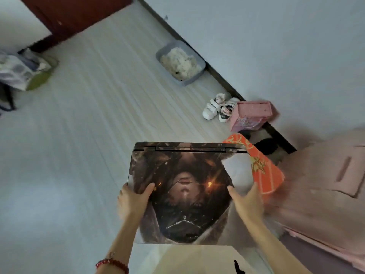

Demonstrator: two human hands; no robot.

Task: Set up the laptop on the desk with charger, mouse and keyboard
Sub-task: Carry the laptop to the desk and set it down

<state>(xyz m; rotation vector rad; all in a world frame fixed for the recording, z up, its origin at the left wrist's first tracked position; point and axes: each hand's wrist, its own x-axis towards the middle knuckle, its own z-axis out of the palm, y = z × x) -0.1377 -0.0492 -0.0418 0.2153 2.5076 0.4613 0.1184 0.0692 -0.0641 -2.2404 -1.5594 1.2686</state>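
A closed laptop (183, 171) with a dark picture skin on its lid is held level above the floor, hinge edge away from me. My left hand (132, 200) grips its left side, thumb on the lid. My right hand (246, 202) grips the right side, thumb on the lid too. I see no charger, mouse, keyboard or desk.
A grey tray of white litter (180, 63) sits by the wall. Small white shoes (217, 107) and a pink box (250, 115) lie further right. An orange-red bag (264, 171) hangs beside the laptop. Pink fabric (324, 184) fills the right. Bags (23, 70) sit at far left.
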